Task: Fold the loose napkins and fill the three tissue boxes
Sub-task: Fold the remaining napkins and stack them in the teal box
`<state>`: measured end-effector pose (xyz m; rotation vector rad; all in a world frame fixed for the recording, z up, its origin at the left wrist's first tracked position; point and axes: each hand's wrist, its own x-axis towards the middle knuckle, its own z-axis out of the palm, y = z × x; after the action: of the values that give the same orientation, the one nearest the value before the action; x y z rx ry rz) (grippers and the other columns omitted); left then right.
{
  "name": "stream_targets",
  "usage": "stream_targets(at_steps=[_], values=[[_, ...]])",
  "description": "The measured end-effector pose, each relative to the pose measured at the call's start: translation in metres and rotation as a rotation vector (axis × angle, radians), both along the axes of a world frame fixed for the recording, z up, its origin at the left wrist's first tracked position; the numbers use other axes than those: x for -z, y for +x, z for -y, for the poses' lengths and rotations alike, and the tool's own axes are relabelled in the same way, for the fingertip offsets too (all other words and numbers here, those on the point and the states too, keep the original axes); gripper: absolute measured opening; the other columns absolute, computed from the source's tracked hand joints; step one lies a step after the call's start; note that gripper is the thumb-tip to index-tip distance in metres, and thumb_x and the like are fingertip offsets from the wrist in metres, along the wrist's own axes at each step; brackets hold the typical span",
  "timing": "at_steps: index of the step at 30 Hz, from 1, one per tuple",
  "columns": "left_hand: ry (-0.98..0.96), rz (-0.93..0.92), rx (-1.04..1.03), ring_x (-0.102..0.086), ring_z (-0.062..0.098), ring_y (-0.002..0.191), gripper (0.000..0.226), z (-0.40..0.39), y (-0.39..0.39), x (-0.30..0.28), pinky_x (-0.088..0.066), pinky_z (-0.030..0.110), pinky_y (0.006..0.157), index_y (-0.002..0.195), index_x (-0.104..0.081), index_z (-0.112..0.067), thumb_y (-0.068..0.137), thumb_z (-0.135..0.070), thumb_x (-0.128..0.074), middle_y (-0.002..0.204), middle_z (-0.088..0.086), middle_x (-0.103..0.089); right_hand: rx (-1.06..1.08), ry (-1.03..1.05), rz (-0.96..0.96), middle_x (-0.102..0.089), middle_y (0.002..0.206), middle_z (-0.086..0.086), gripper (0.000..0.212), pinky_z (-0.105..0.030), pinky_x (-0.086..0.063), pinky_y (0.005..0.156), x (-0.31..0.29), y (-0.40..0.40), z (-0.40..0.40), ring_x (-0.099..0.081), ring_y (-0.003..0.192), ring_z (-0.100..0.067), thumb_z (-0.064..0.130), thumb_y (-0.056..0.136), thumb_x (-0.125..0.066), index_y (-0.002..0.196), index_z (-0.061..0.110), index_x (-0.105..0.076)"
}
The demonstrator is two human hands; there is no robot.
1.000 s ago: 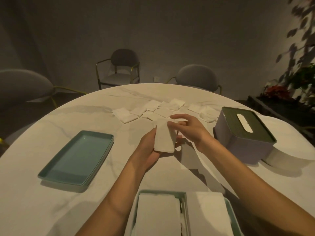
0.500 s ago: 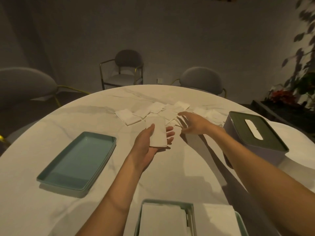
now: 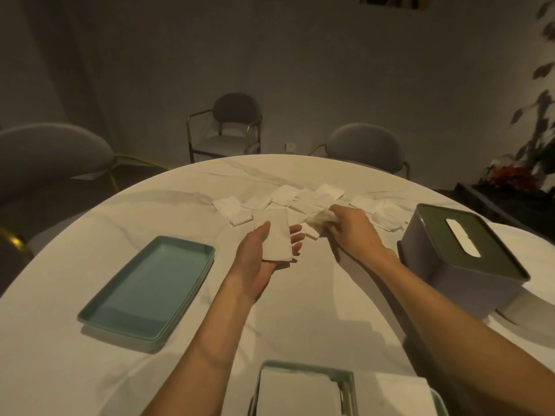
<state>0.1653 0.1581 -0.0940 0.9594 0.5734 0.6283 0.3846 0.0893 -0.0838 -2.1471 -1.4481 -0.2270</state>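
We see the left hand palm-up at frame center, thumb pinning a folded napkin across flat fingers. The right hand, just right of it, has its fingers curled round a crumpled napkin at the near edge of the loose napkin pile, upper center. A lidded tissue box sits at right, an open box with stacked napkins at bottom center, a teal tray at left, all on the marble table.

Round white marble table, loose napkins scattered toward the far side, teal tray set at left, lidded tissue box at right, open napkin-filled box at near edge.
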Motion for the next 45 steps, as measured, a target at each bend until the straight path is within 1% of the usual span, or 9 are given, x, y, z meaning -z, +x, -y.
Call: stream_targets(at_steps=[7,12,15,18,23,26,33,37,45], values=[[-0.012,-0.003,-0.042,-0.070,0.028,0.088,0.050,0.000,0.001,-0.001,-0.045,0.044,0.091,0.113,-0.073,-0.001,0.109,-0.036,-0.037,0.108,0.019,-0.076,-0.107,0.231,-0.413,-0.066,0.118,0.006,0.035,-0.030,-0.052,0.089,-0.060,-0.027,0.032,-0.063,0.105,-0.016,0.028,0.096,-0.069,0.129,0.015,-0.065],[-0.188,0.103,0.012,-0.071,0.039,0.104,0.034,0.005,0.001,-0.013,-0.049,0.055,0.107,0.120,-0.069,-0.005,0.106,-0.030,-0.049,0.111,0.021,-0.075,-0.439,-0.040,-0.709,-0.072,0.113,0.004,0.049,-0.032,-0.060,0.089,-0.098,-0.048,0.053,-0.068,0.104,-0.017,0.041,0.081,-0.073,0.123,0.017,-0.068],[-0.193,0.118,0.203,-0.072,0.037,0.101,0.046,0.014,0.002,-0.018,-0.054,0.053,0.096,0.124,-0.072,-0.005,0.108,-0.037,-0.043,0.115,0.021,-0.073,-0.437,-0.218,-0.603,-0.075,0.100,0.006,0.035,-0.032,-0.058,0.085,-0.091,-0.060,0.045,-0.068,0.095,-0.016,0.041,0.080,-0.078,0.108,0.020,-0.076],[-0.255,0.183,0.338,-0.063,0.038,0.118,0.057,0.018,0.004,-0.016,-0.043,0.060,0.109,0.128,-0.073,-0.010,0.105,-0.053,-0.043,0.130,0.018,-0.066,-0.311,-0.226,-0.446,-0.072,0.093,0.018,0.031,-0.028,-0.059,0.081,-0.072,-0.064,0.033,-0.069,0.089,-0.010,0.043,0.077,-0.083,0.102,0.027,-0.075],[-0.187,0.089,0.311,-0.064,0.027,0.087,0.052,0.019,0.002,-0.017,-0.048,0.043,0.086,0.114,-0.079,-0.017,0.095,-0.062,-0.061,0.104,0.013,-0.069,-0.234,-0.092,-0.380,-0.068,0.097,0.017,0.036,-0.013,-0.051,0.071,-0.053,-0.057,0.019,-0.065,0.086,-0.002,0.046,0.079,-0.083,0.108,0.028,-0.071],[-0.238,0.092,0.164,-0.067,0.027,0.083,0.051,0.010,-0.003,-0.015,-0.046,0.045,0.095,0.101,-0.082,-0.008,0.095,-0.055,-0.064,0.099,0.015,-0.072,-0.148,0.023,-0.337,-0.071,0.103,0.009,0.024,-0.020,-0.056,0.078,-0.043,-0.036,-0.001,-0.066,0.086,-0.006,0.034,0.089,-0.077,0.110,0.024,-0.071],[-0.319,0.146,0.078,-0.070,0.030,0.101,0.064,-0.004,0.000,-0.007,-0.045,0.046,0.102,0.130,-0.066,0.001,0.100,-0.050,-0.040,0.126,0.019,-0.071,0.068,-0.256,-0.157,-0.052,0.144,-0.008,0.061,-0.030,-0.048,0.097,-0.026,0.026,-0.066,-0.054,0.122,-0.027,0.014,0.086,-0.080,0.140,0.017,-0.051],[-0.270,0.157,0.111,-0.067,0.032,0.113,0.069,-0.005,-0.001,-0.005,-0.035,0.049,0.120,0.110,-0.081,-0.008,0.103,-0.053,-0.029,0.125,0.015,-0.073,-0.040,-0.498,-0.048,-0.044,0.156,-0.005,0.067,-0.037,-0.046,0.107,-0.024,0.050,-0.091,-0.049,0.133,-0.030,0.018,0.092,-0.073,0.151,0.025,-0.040],[-0.295,0.233,0.078,-0.058,0.032,0.121,0.071,-0.007,0.000,-0.009,-0.030,0.044,0.122,0.089,-0.084,-0.008,0.108,-0.046,-0.027,0.118,0.016,-0.075,0.107,-0.227,0.069,-0.070,0.118,-0.009,0.027,-0.032,-0.052,0.088,-0.006,0.040,-0.088,-0.062,0.092,-0.024,0.015,0.098,-0.064,0.125,0.019,-0.065]])
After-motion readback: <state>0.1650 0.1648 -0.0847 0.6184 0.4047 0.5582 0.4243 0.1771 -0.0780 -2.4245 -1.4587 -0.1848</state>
